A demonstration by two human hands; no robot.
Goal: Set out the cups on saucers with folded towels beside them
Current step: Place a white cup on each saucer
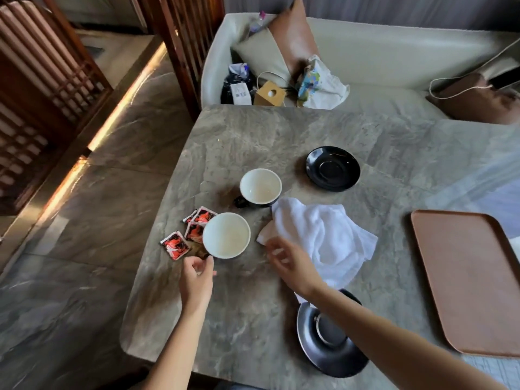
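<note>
The cup (226,235) stands on the desk (253,130) just beyond the left fingers (207,266), handle toward them; they curl at it, grip unclear. The right fingers (274,251), loosely apart and empty, hover by the towel (323,235).

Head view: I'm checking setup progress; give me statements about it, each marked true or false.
1. Both cups stand on saucers. False: the near cup and far cup stand on the bare table; near saucer and far saucer hold no cup.
2. The white towel lies crumpled, unfolded. True.
3. A hand grips the far cup. False: the left hand is by the near cup, the right hand at the towel's edge.
4. Red packets lie beside the near cup. True.
</note>
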